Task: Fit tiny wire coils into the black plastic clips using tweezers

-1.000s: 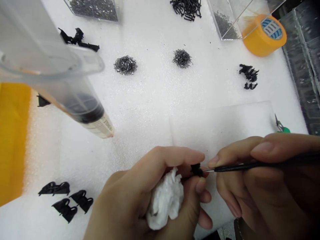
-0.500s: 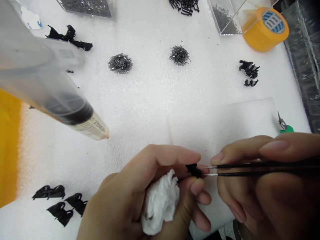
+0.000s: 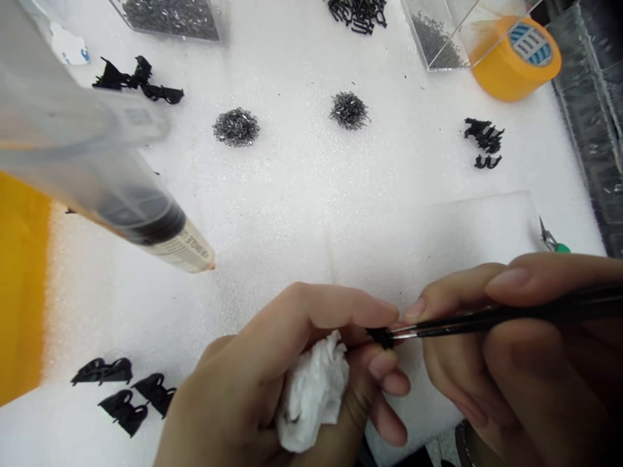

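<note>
My left hand [image 3: 263,363] pinches a small black part [image 3: 380,336] between its thumb and index finger. A crumpled white tissue [image 3: 314,392] rests in that same palm. From the right, my right hand [image 3: 491,344] holds black tweezers [image 3: 467,322], their metal tips at the right side of the black part. The tips sit close together, and whether they grip the part cannot be made out. A large syringe [image 3: 141,194] with a dark plunger slants down from the upper left, its orange tip above the white foam surface [image 3: 282,214].
Two piles of tiny dark pieces [image 3: 237,127] [image 3: 349,110] lie mid-table. Black parts [image 3: 121,412] are at lower left, others [image 3: 485,136] at right. Yellow tape [image 3: 511,61] stands beside a clear box [image 3: 433,39]. Green-handled snips [image 3: 549,240] lie near my right hand.
The tweezers' arms have closed together and their tips have moved slightly left against the black part. My right hand has shifted a little left. The view has shifted slightly.
</note>
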`<state>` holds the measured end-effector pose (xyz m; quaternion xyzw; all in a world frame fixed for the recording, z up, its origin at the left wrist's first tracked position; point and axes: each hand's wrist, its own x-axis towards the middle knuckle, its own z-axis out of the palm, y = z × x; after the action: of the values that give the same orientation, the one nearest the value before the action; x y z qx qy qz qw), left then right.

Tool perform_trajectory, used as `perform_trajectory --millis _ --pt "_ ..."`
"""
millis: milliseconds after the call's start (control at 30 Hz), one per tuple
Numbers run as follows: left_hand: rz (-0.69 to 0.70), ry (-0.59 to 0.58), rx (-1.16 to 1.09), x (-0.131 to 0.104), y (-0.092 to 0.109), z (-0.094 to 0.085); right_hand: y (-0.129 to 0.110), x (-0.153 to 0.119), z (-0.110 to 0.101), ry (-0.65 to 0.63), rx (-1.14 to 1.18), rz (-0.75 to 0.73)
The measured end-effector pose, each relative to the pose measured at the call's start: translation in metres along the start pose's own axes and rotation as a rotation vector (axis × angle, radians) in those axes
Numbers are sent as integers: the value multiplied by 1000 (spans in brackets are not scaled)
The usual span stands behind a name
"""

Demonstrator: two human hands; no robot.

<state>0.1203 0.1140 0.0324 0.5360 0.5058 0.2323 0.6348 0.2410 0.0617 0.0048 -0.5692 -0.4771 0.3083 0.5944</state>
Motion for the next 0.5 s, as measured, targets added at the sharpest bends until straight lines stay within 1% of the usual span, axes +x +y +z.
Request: perform_trajectory --millis 100,267,333,367,400,433,500 --pt "12 -5 18 -1 -2 0 -1 -1 -1 -4 32 -11" --pt "-6 -16 -7 -3 -6 0 -1 6 18 79 -36 -76" --pt "-30 -36 -27 -4 -4 -1 -1 6 20 98 -28 -118" --pt "-47 -41 -30 -4 -4 0 -1 6 18 92 -20 -101" --pt "-65 -40 -29 -3 -4 0 -1 4 14 86 -15 -66" --pt "-81 -34 -27 -3 -4 0 -1 1 9 76 -21 25" --pt "-94 -19 -23 -1 -9 1 -1 -4 -4 25 -63 284"
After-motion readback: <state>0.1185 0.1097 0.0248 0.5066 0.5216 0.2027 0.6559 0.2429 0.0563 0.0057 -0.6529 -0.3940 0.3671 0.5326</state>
